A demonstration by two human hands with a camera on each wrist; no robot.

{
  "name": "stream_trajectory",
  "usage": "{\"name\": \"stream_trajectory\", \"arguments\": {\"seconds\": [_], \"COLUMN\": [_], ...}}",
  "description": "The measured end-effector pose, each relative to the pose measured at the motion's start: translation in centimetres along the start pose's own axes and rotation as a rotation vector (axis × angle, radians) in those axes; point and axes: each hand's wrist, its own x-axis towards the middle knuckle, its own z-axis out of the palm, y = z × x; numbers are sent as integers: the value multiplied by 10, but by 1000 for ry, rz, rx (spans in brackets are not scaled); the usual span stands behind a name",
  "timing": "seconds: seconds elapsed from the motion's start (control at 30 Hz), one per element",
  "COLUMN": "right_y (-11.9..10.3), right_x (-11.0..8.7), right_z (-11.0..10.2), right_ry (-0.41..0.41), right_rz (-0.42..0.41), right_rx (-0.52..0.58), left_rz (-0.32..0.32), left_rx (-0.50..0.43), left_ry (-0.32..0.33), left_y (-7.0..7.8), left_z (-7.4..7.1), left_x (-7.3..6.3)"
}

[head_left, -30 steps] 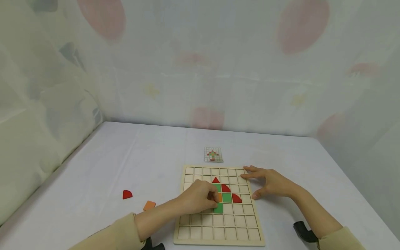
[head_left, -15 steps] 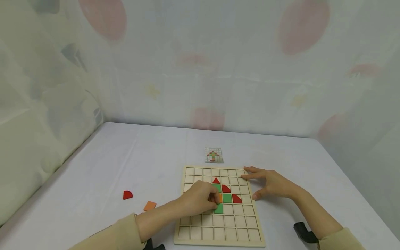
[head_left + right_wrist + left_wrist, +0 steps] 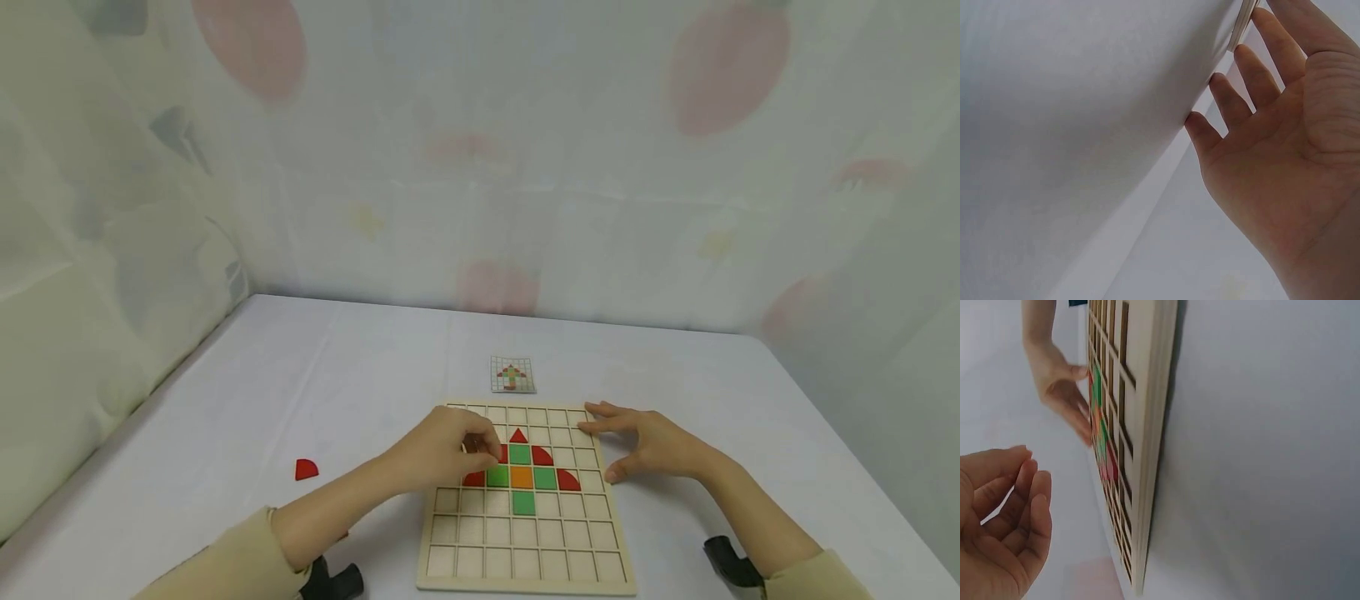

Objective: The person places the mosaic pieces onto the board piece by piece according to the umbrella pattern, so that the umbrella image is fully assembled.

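A pale wooden grid board [image 3: 551,558] bears coloured tiles. An orange square [image 3: 521,477] lies in a cell, with green squares around it, among them a green square [image 3: 524,503] below. A red triangle [image 3: 518,436] sits at the top; red quarter-circles, one a red quarter-circle [image 3: 568,480], are at the sides. My left hand [image 3: 450,446] hovers over the board's left part, partly covering red tiles. The left wrist view shows its thumb and fingers [image 3: 1025,487] loosely bent, fingertips close together, no tile between them. My right hand [image 3: 648,437] rests at the board's right edge, fingers spread.
A small pattern card [image 3: 513,375] lies behind the board, showing a coloured figure on a grid. One loose red quarter-circle [image 3: 306,469] is on the white table [image 3: 360,375] to the left. The left forearm hides most of another loose tile.
My left hand has lifted off the middle of the board and moved left, uncovering the orange square and the green square beside it. The right hand has stayed put.
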Motion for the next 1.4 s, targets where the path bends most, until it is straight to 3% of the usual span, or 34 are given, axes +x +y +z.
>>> {"name": "stream_trajectory", "arguments": {"seconds": [0.47, 0.6, 0.73, 0.93, 1.17, 1.4], "right_y": [0, 0, 0, -2, -3, -4], "right_x": [1, 2, 1, 1, 0, 0], "right_z": [-1, -1, -1, -1, -1, -1], "right_ry": [3, 4, 3, -2, 1, -1], "right_rz": [-12, -14, -7, -5, 3, -8], "right_rx": [-9, -18, -19, -10, -5, -7], "left_rz": [-98, -125, -135, -49, 8, -9], "left_rx": [62, 3, -81, -168, -174, -123], "left_ry": [-96, -185, -327, -441, -468, -443], "left_y": [-51, -70, -85, -100, -105, -103], "left_z": [-68, -80, -85, -87, -86, -84], "left_x": [-52, -65, -73, -74, -72, -73]}}
